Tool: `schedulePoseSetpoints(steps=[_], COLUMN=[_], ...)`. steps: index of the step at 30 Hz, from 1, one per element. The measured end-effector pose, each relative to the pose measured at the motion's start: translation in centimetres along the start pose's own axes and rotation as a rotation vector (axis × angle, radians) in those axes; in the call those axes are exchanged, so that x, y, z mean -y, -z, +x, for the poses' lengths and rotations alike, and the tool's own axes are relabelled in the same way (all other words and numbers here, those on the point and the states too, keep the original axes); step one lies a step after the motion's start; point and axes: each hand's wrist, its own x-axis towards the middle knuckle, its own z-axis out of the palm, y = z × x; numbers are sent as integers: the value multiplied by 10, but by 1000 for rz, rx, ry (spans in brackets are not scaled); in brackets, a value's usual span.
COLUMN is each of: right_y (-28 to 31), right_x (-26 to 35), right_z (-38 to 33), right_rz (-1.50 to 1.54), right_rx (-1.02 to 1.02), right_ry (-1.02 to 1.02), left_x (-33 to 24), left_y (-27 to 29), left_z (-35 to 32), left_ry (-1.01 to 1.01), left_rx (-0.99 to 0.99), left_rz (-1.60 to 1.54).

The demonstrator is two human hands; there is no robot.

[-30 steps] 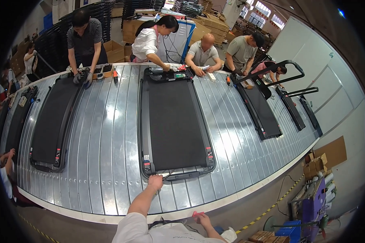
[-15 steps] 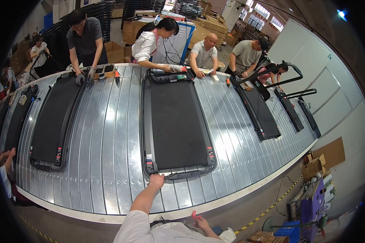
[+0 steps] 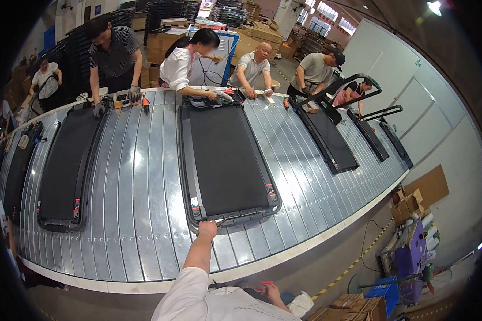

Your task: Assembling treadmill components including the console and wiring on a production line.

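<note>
Silvery, slatted metal surface [image 3: 128,214] spans my view, a flat black treadmill [image 3: 225,155] at dial centre; lopsided tugging could skew it. At seven o'clock, the left hand [image 3: 208,229] curls at its frame, grip unclear; half past five, the right hand [image 3: 273,292] holds a small red object [image 3: 267,282].

Table slats [image 3: 139,214]: bare metal, smooth, glossy, patchy glare. Treadmill belt [image 3: 227,158]: matt black. Side strip [image 3: 191,155]: grey, smooth. Carton [image 3: 407,207]: matt brown cardboard. Sleeve [image 3: 185,294]: white cloth, matt.
</note>
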Motion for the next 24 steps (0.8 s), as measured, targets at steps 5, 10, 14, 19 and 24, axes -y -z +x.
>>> schedulePoseSetpoints(steps=[5, 10, 14, 19, 24], right_y=[9, 10, 29, 46, 57], right_x=[7, 9, -1, -10, 5], right_z=[-11, -7, -5, 8, 37], right_rz=[152, 233, 545, 536, 409], right_rx=[-165, -247, -229, -216, -92], right_ry=[93, 216, 192, 91, -49], left_x=[-12, 3, 13, 33, 36], left_y=[32, 41, 22, -13, -21], left_z=[9, 21, 18, -22, -63], left_ry=[-43, -38, -23, 7, 46], left_rx=[-47, -88, -129, -173, -301], left_rz=[11, -2, 4, 61, -60])
